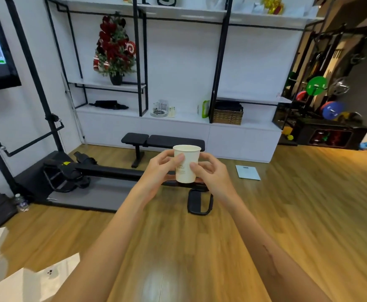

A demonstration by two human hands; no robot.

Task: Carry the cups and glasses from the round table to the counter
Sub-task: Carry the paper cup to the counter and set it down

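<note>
A white paper cup point(186, 158) with a faint printed mark is held upright in front of me, above the wooden floor. My left hand point(161, 168) grips its left side with thumb and fingers. My right hand point(208, 171) pinches its right side. The white counter point(189, 118) runs along the far wall under black-framed shelves, and a glass item on a plate point(160, 109) stands on it. The round table is out of view.
A black weight bench point(163, 141) stands between me and the counter, with a rowing machine point(86, 171) on a grey mat to the left. A scale point(248, 172) lies on the floor. A wicker basket point(227, 116) sits on the counter. Weight plates point(316, 86) stand at the right.
</note>
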